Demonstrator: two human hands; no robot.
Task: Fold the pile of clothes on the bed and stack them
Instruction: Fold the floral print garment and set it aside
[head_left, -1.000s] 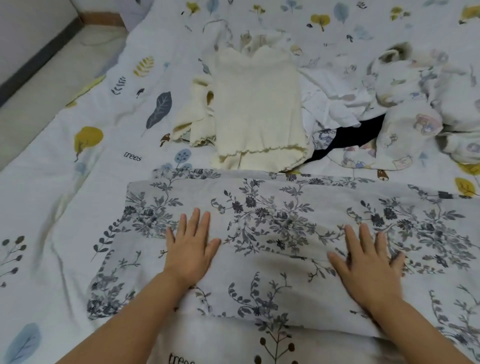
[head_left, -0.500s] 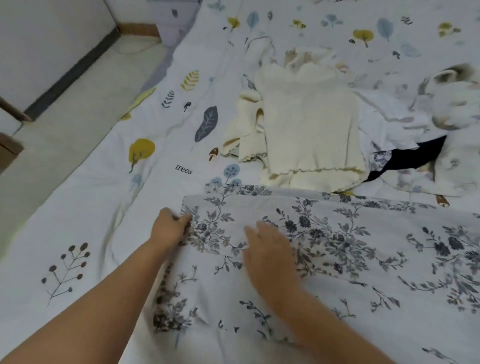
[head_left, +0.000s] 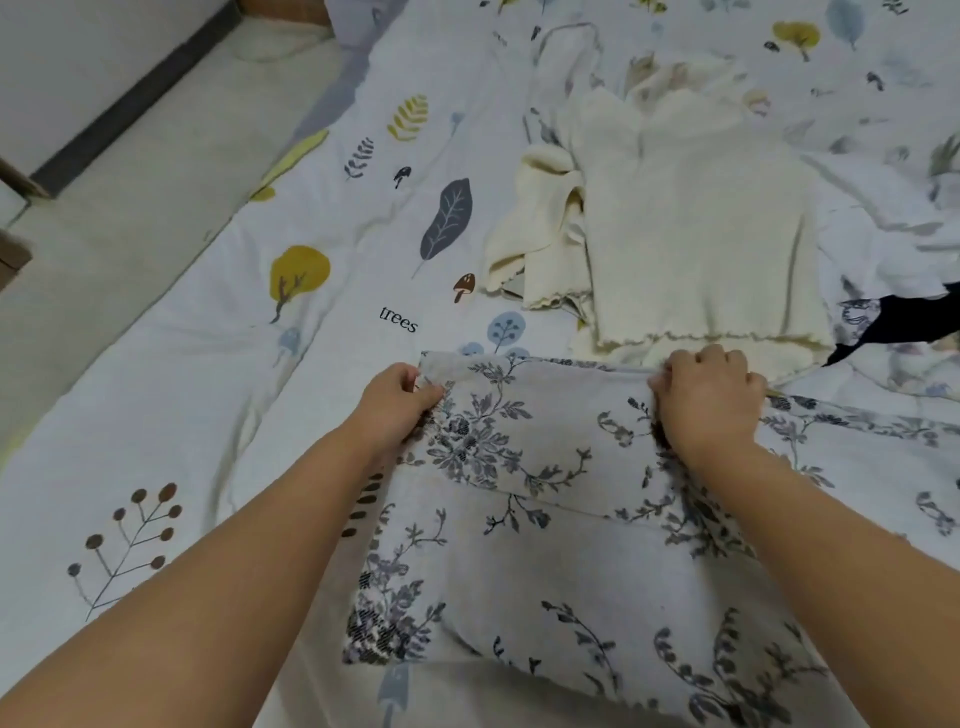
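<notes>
Here two hands, left hand (head_left: 397, 400) and right hand (head_left: 709, 397), grip one floral garment (head_left: 545, 519) beside one cream top (head_left: 696, 228).

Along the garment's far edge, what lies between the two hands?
In the head view, only the floral garment itself: its far edge runs uninterrupted from the left hand to the right hand.

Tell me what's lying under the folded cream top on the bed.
A second cream garment pokes out to the left of and below the cream top, with white cloth emerging on its right. Whatever lies directly beneath its middle is covered.
</notes>
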